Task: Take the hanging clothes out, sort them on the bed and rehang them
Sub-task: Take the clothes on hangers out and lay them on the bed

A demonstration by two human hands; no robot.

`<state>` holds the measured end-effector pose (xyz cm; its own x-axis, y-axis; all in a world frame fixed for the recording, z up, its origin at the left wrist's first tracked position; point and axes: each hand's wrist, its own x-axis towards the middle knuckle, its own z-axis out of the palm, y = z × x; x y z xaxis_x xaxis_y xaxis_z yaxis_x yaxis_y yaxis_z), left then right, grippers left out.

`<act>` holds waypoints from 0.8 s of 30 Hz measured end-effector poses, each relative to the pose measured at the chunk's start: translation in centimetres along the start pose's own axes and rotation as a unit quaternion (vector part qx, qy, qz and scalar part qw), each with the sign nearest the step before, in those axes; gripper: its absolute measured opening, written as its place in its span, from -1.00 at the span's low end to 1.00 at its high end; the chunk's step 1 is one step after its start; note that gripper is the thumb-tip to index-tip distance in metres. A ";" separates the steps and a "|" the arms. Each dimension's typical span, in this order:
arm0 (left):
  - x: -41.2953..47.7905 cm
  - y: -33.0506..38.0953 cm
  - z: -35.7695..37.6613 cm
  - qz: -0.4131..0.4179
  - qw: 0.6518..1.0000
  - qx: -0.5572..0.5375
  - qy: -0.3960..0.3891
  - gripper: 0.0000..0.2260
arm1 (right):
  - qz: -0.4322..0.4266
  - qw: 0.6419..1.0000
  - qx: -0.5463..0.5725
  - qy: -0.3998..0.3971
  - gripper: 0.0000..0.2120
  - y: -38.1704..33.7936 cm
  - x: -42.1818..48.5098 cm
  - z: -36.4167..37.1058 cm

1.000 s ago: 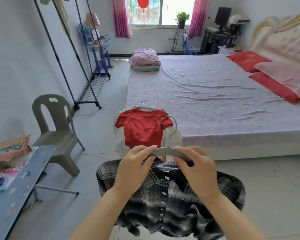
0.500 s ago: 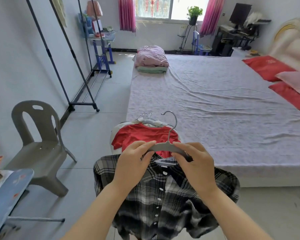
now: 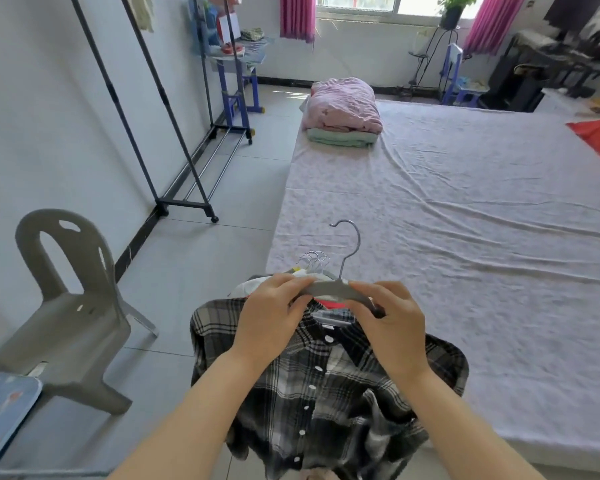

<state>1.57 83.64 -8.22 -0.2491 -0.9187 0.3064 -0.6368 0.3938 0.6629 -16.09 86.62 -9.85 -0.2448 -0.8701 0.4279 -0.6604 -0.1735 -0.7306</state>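
I am holding the grey hanger (image 3: 329, 289) with both hands. My left hand (image 3: 274, 313) is pinching one side of it and my right hand (image 3: 392, 323) is pinching the other side, with the fingers curling round it. The checked shirt (image 3: 326, 393) is hanging from it in front of me, over the floor, just beside the bed (image 3: 465, 237).

I am thinking about what could go wrong. If I am tipping the hanger, one shoulder could be sliding down its sloping arm, and the shirt could be dropping onto the floor. The hook (image 3: 350, 244) is sticking up near the other hooks (image 3: 314, 259) behind my fingers, so it could be catching on them. The other clothes (image 3: 253, 285) are lying at the bed's corner, and a bump could be pushing them off.

The shirt is looking soft, thin and floppy, with black and white squares and little round white buttons. The hanger is looking hard, flat and smooth. Its hook is thin shiny wire, bending round like a question mark. The bed sheet is looking pale purple and wrinkly.
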 end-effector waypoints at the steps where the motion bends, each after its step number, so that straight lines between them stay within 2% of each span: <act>1: 1.5 -0.6 0.7 -0.009 1.000 0.006 -0.005 -0.72 | 0.004 1.000 0.001 -0.008 -0.69 0.9 1.5 0.7; 7: 9.9 -4.3 4.8 -0.078 0.994 0.050 -0.049 -0.69 | 0.043 0.997 -0.001 -0.066 -0.71 6.6 9.2 5.4; 10: 12.7 -6.6 6.4 -0.129 0.984 0.089 -0.081 -0.59 | 0.075 0.984 -0.062 -0.151 -0.64 9.4 12.4 8.8; 13: 13.8 -8.3 7.7 -0.179 0.970 0.112 -0.121 -0.47 | 0.129 0.946 -0.149 -0.257 -0.52 12.3 14.4 11.4; 17: 13.1 -10.4 9.1 -0.210 0.952 0.141 -0.174 -0.47 | 0.170 0.908 -0.173 -0.342 -0.53 14.6 13.1 12.6; 24: 12.3 -11.2 9.8 -0.213 0.926 0.170 -0.262 -0.49 | 0.207 0.873 -0.195 -0.395 -0.52 15.2 8.6 10.3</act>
<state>-1.53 67.64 -18.59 -0.1859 -0.9122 -0.3652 -0.9296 0.0429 0.3661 -20.95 71.73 -22.75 -0.0552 -0.8943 -0.4440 -0.8610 0.2678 -0.4324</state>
